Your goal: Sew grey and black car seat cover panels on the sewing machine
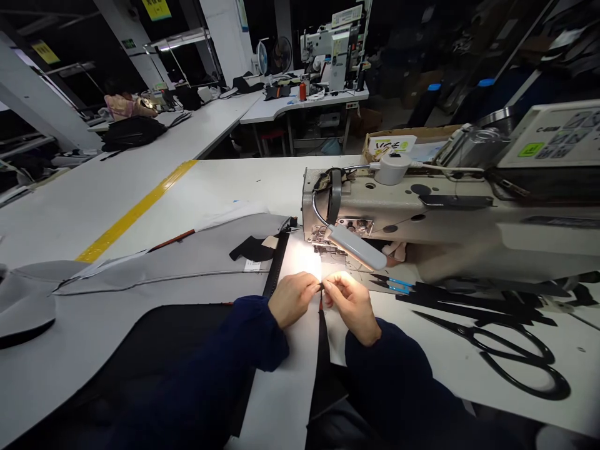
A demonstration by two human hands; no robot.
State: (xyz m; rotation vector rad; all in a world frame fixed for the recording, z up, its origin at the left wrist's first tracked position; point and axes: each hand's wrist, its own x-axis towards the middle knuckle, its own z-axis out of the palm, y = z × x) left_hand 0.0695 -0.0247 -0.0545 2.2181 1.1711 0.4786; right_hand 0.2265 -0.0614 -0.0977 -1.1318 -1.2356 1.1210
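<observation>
My left hand (294,299) and my right hand (352,303) meet just in front of the sewing machine's lit needle area. Both are closed, with fingertips pinching the top of a narrow black fabric strip (321,350). The strip runs down from the fingers toward my lap, with a bit of red near its upper end. Left of my hands lies a large grey fabric piece (187,262) with a black edge band, a white label (252,265) and a small black scrap (253,249) on it. The sewing machine (398,219) carries a lamp (359,245) above the needle area.
Blue-handled thread snips (398,285), black strips (473,303) and large black scissors (510,350) lie right of my hands. Yellow tape (135,212) crosses the table at left. Another sewing machine (337,56) stands on a table behind.
</observation>
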